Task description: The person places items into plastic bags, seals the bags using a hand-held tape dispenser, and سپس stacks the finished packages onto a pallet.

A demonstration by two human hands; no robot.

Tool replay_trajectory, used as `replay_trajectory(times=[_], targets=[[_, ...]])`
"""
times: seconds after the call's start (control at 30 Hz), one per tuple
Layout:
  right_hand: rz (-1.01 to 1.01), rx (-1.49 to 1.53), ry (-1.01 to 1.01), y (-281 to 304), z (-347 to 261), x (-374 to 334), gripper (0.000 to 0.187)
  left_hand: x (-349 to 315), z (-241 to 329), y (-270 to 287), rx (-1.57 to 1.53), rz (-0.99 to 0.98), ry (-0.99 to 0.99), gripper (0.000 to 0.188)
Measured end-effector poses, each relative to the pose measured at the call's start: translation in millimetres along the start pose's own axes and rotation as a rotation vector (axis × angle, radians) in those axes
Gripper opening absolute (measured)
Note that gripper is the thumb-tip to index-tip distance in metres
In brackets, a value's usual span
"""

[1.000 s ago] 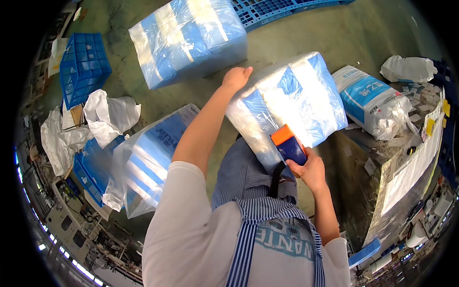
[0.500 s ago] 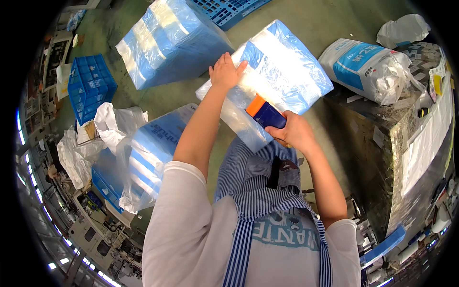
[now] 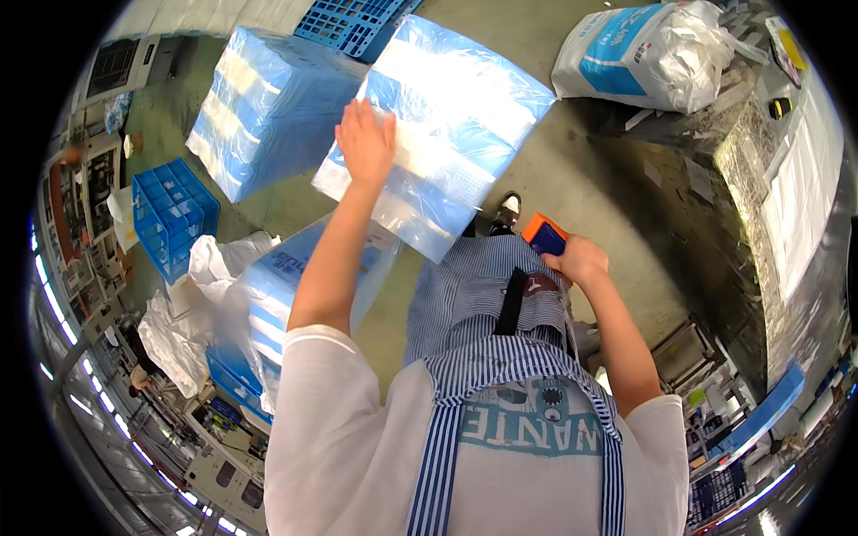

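Note:
A large bundle of blue and white sheets wrapped in clear plastic point(image 3: 456, 98) stands in front of me, tilted to my view. My left hand point(image 3: 366, 147) lies flat on its upper left part, fingers stretched out. Off to the bundle's lower right, apart from it, my right hand point(image 3: 583, 260) grips an orange and dark blue hand tool point(image 3: 545, 236), shaped like a tape dispenser. Its lower end is hidden in the palm. My striped apron point(image 3: 465, 290) hangs below the bundle.
A second wrapped bundle point(image 3: 268, 112) stands at the left, and another wrapped stack point(image 3: 273, 277) is nearer. Blue crates point(image 3: 174, 219) and white plastic bags point(image 3: 174, 344) lie further left. On the right, a white and blue sack point(image 3: 626, 58) rests on a worn bench point(image 3: 706, 170).
My right hand has drawn the orange and blue tool off the bundle, down and to the right. My left hand stays on the bundle. The whole view has shifted.

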State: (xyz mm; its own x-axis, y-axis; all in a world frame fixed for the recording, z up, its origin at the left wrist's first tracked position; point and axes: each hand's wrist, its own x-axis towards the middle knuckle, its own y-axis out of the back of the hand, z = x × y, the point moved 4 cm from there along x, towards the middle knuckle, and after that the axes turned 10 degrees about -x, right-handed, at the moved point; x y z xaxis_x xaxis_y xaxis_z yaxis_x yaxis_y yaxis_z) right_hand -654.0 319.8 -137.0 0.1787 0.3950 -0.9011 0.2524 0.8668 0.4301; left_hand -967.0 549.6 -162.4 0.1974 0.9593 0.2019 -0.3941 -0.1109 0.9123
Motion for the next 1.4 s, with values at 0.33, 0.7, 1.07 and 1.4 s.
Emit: replay_trajectory(times=[0.33, 0.7, 1.07, 1.4], targets=[[-0.037, 0.089, 0.157, -8.5, -45.2, 82.9, 0.052, -159.4, 150.0, -61.9, 0.615, -0.811, -0.954, 0.049], [-0.251, 0.064, -0.144, -125.9, 78.2, 86.7, 0.051, -172.2, 150.5, -110.0, 1.026, -1.371, -0.838, 0.047], [1.142, 0.092, 0.522, 16.6, -68.6, -26.9, 0.051, -229.4, 131.4, -28.7, -0.657, -0.887, 0.184, 0.026], [1.092, -0.572, 0.454, 52.8, -206.1, -18.3, 0.054, -476.1, -108.2, 213.7, -0.271, 0.444, 0.982, 0.015]])
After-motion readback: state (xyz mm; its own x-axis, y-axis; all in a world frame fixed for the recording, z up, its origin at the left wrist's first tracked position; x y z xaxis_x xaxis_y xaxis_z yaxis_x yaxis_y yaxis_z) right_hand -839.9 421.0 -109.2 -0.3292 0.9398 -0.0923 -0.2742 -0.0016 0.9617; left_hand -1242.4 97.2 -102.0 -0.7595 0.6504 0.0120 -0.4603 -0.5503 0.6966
